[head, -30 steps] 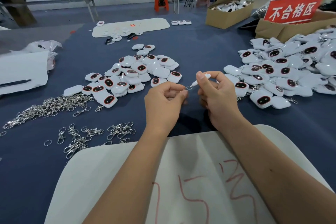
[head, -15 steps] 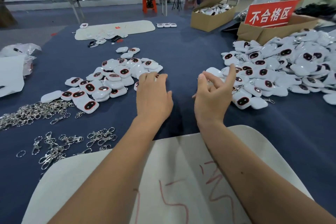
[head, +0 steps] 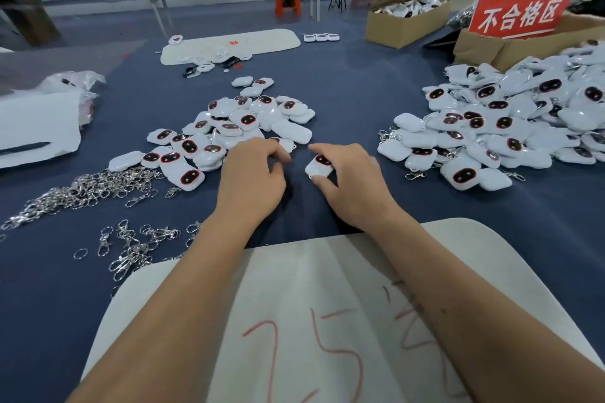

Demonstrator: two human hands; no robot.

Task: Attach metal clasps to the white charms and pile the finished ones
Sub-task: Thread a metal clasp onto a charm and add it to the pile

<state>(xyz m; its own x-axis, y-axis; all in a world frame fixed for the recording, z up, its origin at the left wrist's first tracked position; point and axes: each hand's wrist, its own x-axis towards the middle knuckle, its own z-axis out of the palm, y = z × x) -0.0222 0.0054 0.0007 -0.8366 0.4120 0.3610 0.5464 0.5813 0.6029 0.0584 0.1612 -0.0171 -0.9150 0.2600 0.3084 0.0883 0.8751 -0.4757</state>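
Worktop (head: 343, 91), covered in dark blue cloth, with the unclasped charm pile (head: 235, 127) as landmark. Right of that pile, well apart, lies the larger finished pile (head: 510, 127), clasps showing at its near edge. Left of and nearer than the landmark lies a heap of loose metal clasps (head: 82, 188), with a scatter of further clasps (head: 131, 245) nearer the viewer. The right hand (head: 350, 183), just right of the landmark's near edge, grips a single white charm (head: 319, 167) between curled fingers and thumb. The left hand (head: 253, 178) rests at the pile's near edge, fingers curled; whether it holds anything cannot be told. Judged step: fetching a fresh charm. For a clean join, turn the charm's loop end toward the left hand before presenting a clasp.
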